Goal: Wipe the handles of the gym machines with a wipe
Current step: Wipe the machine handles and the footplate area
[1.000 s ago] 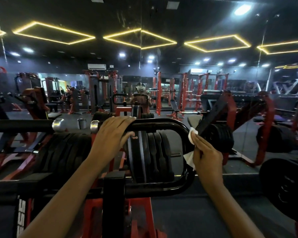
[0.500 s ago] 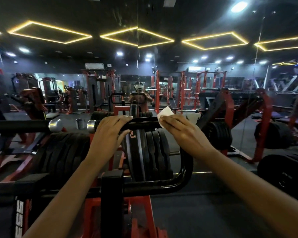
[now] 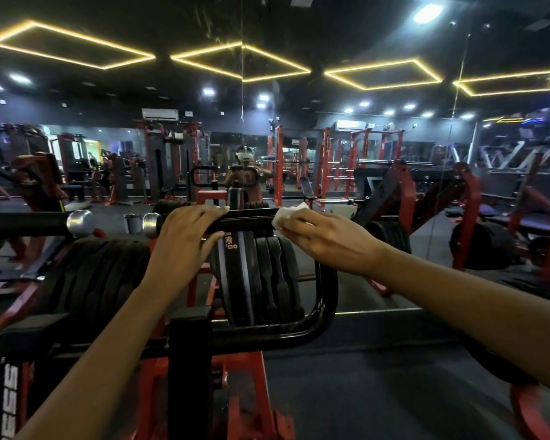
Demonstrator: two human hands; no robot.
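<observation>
Wipe (image 3: 285, 215): white, crumpled, pressed onto the top run of the handle, at its right-hand part, with a corner sticking up past the fingers.

Handle (image 3: 248, 220): black tubular loop on a gym machine. The top run is level, bends down at the right and returns along the bottom. A chrome cap (image 3: 150, 221) closes its left end.

Right grip (image 3: 324, 236): fingers curled over the wipe, holding it against the handle, forearm reaching in from the lower right.

Left grip (image 3: 185, 239): clamped on the handle's left part just beside the chrome cap, fingers over the top. The two grips are near each other, with a bare stretch of bar between them.

Weight plates (image 3: 261, 274): black stack standing on edge, seen through the loop.

Machine frame (image 3: 238, 379): red with a black upright post, below the handle.

Second bar (image 3: 29, 223): black with a chrome end, to the left, apart from the handle.

Mirror wall (image 3: 426, 192): beyond, reflecting red racks and the person.

Ceiling lights (image 3: 242, 61): yellow diamond outlines.
</observation>
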